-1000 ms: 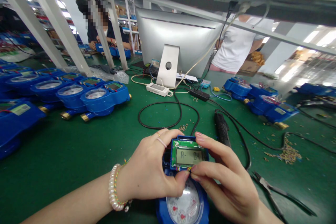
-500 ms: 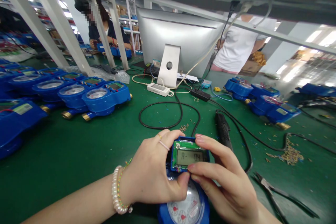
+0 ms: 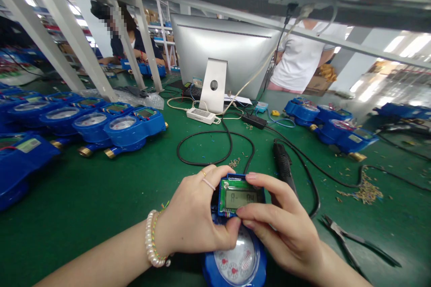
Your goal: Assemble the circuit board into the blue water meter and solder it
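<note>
- Head view, the only one I have: water meter point(image 3: 209, 267) is low and central, just above the near edge of frame, dial point(image 3: 243, 255) facing up. Its display box point(image 3: 220, 195) sits beyond the dial, between my two hands.
- Left hand point(image 3: 190, 219): grip is wrapped round the box's left side, fingers at the far corner, thumb on the near edge.
- Right hand point(image 3: 289, 226): grip spans the box, index finger on the far edge, another fingertip point(image 3: 243, 210) on the near edge, thumb bunched just under it. Can't tell if any wire is pinched there.
- Changed over the last second: that fingertip slid up and left onto the near edge. It now covers yellow wires that showed earlier; a few coloured wires point(image 3: 227, 214) remain visible left of it.
- Meter and left hand have barely shifted. I read that as a steady hold, with the fine work done by the right hand at the wire side.
- Screen point(image 3: 240, 199) is lit up with characters, same as before, last ones look like 04; first one is blurry.
- Cutters point(image 3: 339, 232) and black tool point(image 3: 283, 161) lie on the tabletop point(image 3: 117, 193), right of the hands, unmoved and untouched.
</note>
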Demonstrator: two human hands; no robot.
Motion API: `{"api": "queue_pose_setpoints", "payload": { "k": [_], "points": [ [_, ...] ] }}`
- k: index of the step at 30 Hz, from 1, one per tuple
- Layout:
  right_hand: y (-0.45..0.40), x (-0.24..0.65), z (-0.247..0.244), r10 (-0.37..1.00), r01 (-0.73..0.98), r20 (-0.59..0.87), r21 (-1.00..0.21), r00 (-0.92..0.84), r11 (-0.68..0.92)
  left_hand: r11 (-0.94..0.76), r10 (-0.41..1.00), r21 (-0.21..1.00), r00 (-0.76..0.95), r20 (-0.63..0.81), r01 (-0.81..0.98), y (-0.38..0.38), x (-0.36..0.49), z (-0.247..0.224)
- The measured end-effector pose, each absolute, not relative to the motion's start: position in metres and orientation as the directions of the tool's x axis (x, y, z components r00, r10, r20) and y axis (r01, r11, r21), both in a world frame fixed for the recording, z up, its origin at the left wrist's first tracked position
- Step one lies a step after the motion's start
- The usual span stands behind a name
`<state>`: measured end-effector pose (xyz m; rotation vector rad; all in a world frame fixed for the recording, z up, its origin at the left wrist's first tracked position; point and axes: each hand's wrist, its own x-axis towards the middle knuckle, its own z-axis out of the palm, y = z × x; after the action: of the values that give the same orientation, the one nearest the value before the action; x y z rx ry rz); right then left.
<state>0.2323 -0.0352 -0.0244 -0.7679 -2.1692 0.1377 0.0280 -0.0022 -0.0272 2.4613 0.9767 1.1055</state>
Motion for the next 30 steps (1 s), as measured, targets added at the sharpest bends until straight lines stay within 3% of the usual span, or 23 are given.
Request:
{"api": "queue_pose_setpoints", "payload": {
  "k": [5, 8, 20, 26, 30],
  "points": [
    [-0.037, 0.243, -0.015, 0.679, 0.398, 0.561, -0.551, -0.473, 0.733, -0.723, 0.690, 0.508, 0.448, 0.568, 0.468, -0.004, 0.029, -0.029],
    [-0.038, 0.244, -0.016, 0.725, 0.393, 0.533, -0.612, -0.436, 0.686, -0.715, 0.698, 0.514, 0.439, 0.566, 0.474, -0.004, 0.027, -0.028],
    [-0.040, 0.236, -0.016, 0.689, 0.435, 0.611, -0.537, -0.389, 0.722, -0.700, 0.713, 0.546, 0.405, 0.573, 0.461, -0.004, 0.031, -0.028],
    [-0.033, 0.240, -0.021, 0.729, 0.421, 0.656, -0.616, -0.196, 0.666, -0.508, 0.855, 0.812, 0.283, 0.435, 0.288, -0.005, 0.031, -0.034],
    [-0.030, 0.239, -0.015, 0.751, 0.483, 0.612, -0.594, -0.248, 0.644, -0.448, 0.888, 0.869, 0.215, 0.406, 0.210, -0.004, 0.034, -0.037]
  ]
}}
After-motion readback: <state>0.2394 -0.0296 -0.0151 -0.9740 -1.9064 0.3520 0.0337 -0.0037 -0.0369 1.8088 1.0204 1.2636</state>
